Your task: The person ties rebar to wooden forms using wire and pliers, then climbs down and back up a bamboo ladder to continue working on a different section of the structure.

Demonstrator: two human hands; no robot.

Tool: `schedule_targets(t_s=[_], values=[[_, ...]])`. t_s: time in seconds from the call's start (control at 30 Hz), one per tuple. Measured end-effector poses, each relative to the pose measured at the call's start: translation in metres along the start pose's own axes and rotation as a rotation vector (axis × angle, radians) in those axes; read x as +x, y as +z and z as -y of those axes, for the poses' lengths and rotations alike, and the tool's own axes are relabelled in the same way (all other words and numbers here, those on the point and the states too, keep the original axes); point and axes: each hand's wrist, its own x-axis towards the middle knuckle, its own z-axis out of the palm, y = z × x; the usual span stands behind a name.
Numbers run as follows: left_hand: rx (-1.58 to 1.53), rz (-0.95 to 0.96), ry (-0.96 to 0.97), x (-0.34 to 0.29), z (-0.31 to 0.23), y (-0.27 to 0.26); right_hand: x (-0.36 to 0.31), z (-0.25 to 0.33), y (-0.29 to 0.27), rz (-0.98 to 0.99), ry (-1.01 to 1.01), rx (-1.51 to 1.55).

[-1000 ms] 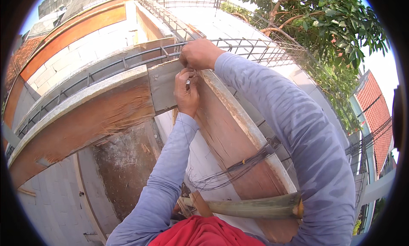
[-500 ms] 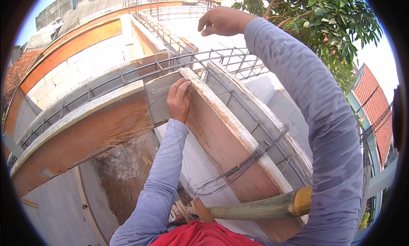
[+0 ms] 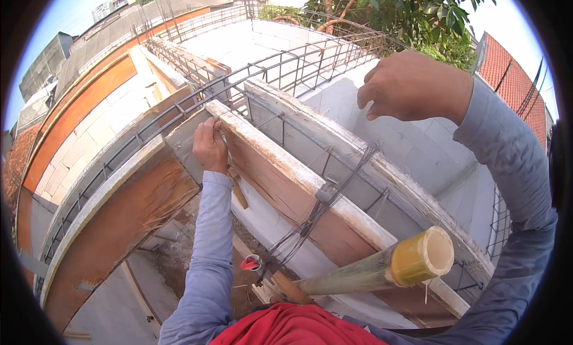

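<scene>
My left hand (image 3: pixel 210 145) is closed at the corner of the wooden formwork, its fingertips pressed together by the top edge of a brown formwork board (image 3: pixel 280 181). What they pinch, if anything, is hidden. Out to the right, my right hand (image 3: pixel 412 85) is raised above the outer formwork board (image 3: pixel 358 145), touching nothing I can see. Its fingers are curled in, and anything between them is too small to make out. A bundle of thin dark tie wire (image 3: pixel 310 216) hangs over the brown board, beside a small grey metal piece (image 3: pixel 326 193).
A thick bamboo pole (image 3: pixel 352 277) slants up in front of me, its cut yellow end toward the right. Steel rebar (image 3: pixel 274 67) runs along the wall tops and between the boards. Another plywood board (image 3: pixel 119 216) curves away left. Deep below lies a littered floor (image 3: pixel 179 225).
My right hand has come down and to the right from high over the far wall. The view has shifted, and my left hand stays at the formwork corner.
</scene>
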Motion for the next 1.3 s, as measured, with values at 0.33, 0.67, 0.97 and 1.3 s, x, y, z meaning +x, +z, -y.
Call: schedule_targets(t_s=[0.33, 0.67, 0.97, 1.3], values=[[-1.148, 0.573, -1.314, 0.019, 0.034, -0.005, -0.025, 0.019, 0.059, -0.112, -0.017, 0.227], [-1.713, 0.696, -1.272, -0.066, 0.015, -0.112, 0.0, 0.048, 0.084, -0.058, -0.406, 0.83], [-0.882, 0.702, -1.339, -0.096, 0.078, -0.304, 0.001, 0.057, 0.115, -0.615, -0.541, 0.493], [0.563, 0.685, -0.145, -0.009, 0.024, -0.29, 0.008, 0.072, 0.058, -0.87, -0.334, 0.71]])
